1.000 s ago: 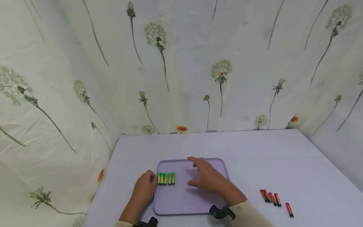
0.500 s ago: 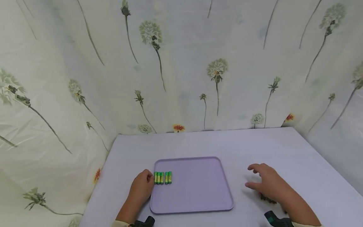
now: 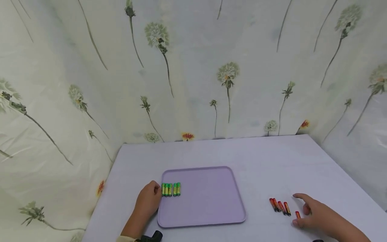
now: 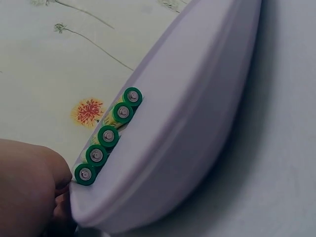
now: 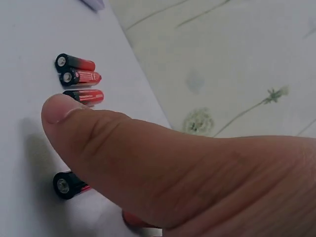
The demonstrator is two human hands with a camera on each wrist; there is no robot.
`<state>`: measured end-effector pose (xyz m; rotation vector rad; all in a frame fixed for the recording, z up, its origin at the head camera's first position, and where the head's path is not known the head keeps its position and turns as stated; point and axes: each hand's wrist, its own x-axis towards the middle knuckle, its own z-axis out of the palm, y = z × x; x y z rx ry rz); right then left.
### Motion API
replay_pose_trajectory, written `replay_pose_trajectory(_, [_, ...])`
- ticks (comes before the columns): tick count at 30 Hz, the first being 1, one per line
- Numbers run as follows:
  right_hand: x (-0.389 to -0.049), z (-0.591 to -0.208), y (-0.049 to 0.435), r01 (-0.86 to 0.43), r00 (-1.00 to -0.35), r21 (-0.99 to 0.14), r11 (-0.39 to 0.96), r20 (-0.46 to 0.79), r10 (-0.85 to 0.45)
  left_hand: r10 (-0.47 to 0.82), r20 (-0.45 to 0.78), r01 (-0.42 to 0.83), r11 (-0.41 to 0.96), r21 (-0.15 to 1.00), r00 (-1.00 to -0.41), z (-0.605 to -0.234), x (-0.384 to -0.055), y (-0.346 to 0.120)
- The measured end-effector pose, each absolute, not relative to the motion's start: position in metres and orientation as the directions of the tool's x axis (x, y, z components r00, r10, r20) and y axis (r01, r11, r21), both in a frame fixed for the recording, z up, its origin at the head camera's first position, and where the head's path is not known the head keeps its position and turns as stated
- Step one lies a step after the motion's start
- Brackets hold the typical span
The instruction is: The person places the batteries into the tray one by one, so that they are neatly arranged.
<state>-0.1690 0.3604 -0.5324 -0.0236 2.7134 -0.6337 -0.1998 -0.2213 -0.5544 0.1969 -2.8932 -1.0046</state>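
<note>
In the head view my left hand (image 3: 148,200) is at the left edge of a lilac tray (image 3: 205,211), its fingers curled at the rim. The left wrist view shows its thumb side against the tray's corner, beside the nearest of several green-and-yellow batteries (image 4: 108,136). These lie in a row inside the tray's left side, with a small gap in the row. My right hand (image 3: 321,215) hovers over the table at the right, thumb and forefinger spread around a single red-and-black battery (image 3: 298,214), partly hidden by the hand. Its thumb (image 5: 113,143) crosses the right wrist view.
Several more red-and-black batteries (image 3: 279,206) lie close together on the white-covered table (image 3: 257,161), between the tray and my right hand. A curtain with printed dandelions (image 3: 193,67) surrounds the table at the back and sides.
My right hand has moved from above the tray rightward, past the grouped red batteries, to the single one. My left hand stays at the tray's edge. The view has shifted slightly.
</note>
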Motion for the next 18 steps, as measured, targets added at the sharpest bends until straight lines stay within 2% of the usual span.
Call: replay_pose_trajectory(18, [-0.153, -0.542, 0.359, 0.074, -0.940, -0.436, 0.897, -0.330, -0.083, -0.149, 0.015, -0.108, 0.777, 0.621, -0.989, -0.552, -0.198, -0.220])
